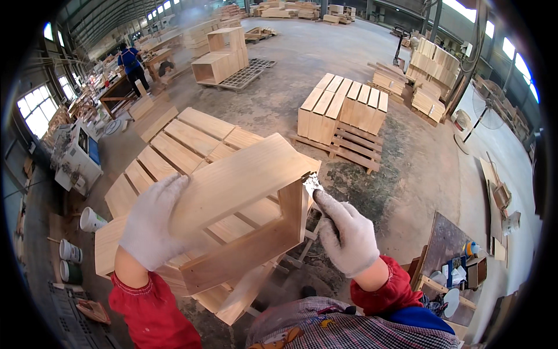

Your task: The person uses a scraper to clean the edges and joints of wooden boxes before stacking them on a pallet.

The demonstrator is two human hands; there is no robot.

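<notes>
Left hand: gloved, fingers spread flat on the wooden box.
Right hand: fingers clenched around a putty knife at the box's corner.
Progress: filler shows at that corner only.

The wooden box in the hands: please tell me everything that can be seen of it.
The box is pale, unfinished wood, made of flat boards joined into an open frame, so one can see through it. It is tilted, with a broad panel facing up. The gloved left hand lies flat on that panel. The gloved right hand presses a small putty knife to its upper right corner. It sits above a stack of wooden slats.
</notes>
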